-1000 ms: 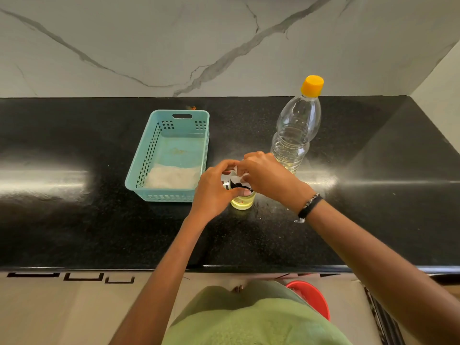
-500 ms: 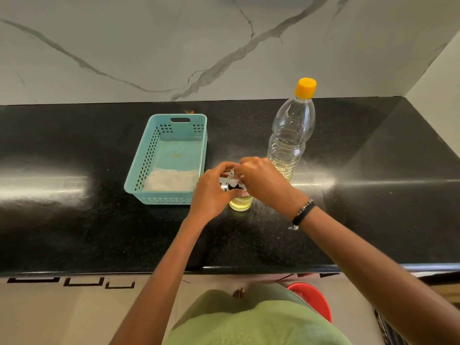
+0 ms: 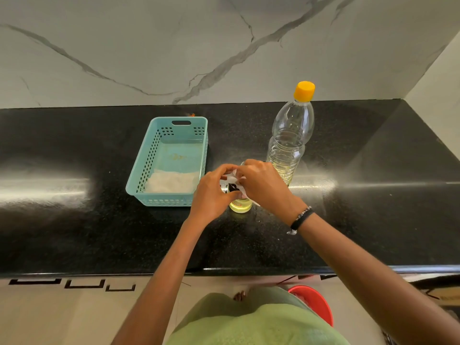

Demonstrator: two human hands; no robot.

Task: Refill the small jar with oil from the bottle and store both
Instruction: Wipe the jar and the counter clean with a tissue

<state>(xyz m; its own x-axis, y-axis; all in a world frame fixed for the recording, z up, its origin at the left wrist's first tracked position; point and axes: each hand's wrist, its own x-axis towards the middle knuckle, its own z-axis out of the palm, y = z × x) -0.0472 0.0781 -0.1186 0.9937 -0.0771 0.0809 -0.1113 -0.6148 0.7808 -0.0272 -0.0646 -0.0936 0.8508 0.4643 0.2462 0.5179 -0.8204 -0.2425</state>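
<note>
Holding yellow oil: small jar (image 3: 240,204), both hands' fingers (image 3: 224,170) gripping it; bottle (image 3: 288,145) part-full.

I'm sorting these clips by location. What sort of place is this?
Most likely a home kitchen: a polished black stone counter runs under a marble-veined wall, and on it stand a bottle of cooking oil and a small jar holding yellow oil.

Our left hand (image 3: 211,195) gripping small jar (image 3: 240,204); right hand (image 3: 263,185) pinching white tissue (image 3: 230,180) atop it. Bottle (image 3: 288,140) standing behind jar, basket (image 3: 171,160) left of jar.
</note>
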